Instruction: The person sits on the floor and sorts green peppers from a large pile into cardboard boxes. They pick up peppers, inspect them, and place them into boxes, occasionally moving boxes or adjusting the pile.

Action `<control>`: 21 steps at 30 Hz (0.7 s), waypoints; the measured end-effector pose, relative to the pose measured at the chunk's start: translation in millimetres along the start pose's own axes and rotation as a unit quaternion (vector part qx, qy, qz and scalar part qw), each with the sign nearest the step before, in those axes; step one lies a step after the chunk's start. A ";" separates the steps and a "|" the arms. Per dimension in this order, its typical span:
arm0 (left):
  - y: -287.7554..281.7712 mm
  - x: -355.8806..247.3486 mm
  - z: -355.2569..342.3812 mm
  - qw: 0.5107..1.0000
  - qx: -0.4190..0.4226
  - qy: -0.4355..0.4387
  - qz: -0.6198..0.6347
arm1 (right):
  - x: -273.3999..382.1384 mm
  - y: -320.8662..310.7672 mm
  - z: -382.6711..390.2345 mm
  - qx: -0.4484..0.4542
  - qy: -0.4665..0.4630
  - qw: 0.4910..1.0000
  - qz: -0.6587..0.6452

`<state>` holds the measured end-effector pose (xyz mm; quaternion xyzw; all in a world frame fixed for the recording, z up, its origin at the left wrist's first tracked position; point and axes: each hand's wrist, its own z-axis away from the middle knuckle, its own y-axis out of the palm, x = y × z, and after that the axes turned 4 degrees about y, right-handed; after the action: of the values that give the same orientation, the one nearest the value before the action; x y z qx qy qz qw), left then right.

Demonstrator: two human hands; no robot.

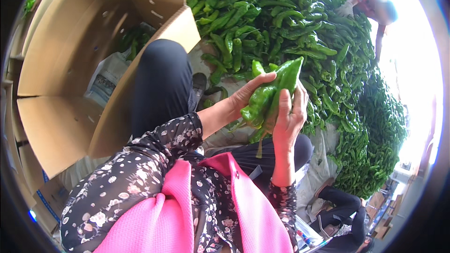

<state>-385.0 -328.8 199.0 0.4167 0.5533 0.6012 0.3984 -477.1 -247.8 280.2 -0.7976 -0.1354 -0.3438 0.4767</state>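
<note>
You clasp a bunch of green peppers (269, 96) between both hands: your left hand (248, 93) cups them from behind, your right hand (289, 115) wraps the front, keeping them bundled above your lap, between the pepper heap (300, 23) and the open cardboard box (70, 65).

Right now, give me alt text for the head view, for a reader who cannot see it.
Two bare hands, the left hand and right hand, clasp a bunch of long green peppers above the person's lap. Ahead lies a large heap of loose green peppers; to the left stands an open brown cardboard box with a few peppers inside.
</note>
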 end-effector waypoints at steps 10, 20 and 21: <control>25.4 -9.5 54.6 0.992 0.068 0.010 -0.108 | 18.8 0.5 -7.3 0.031 0.010 0.994 -0.100; 114.9 -207.3 186.1 0.805 0.168 0.373 -0.429 | 21.2 -19.6 -53.3 -0.007 -0.025 0.981 -0.193; 112.3 -232.8 207.4 0.767 0.211 0.335 -0.506 | 0.0 -22.1 -52.7 -0.006 0.024 0.981 -0.191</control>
<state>-113.6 -486.4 305.4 -0.0775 0.8953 0.2820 0.3361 -511.2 -281.5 311.3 -0.7511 -0.2721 -0.4486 0.4007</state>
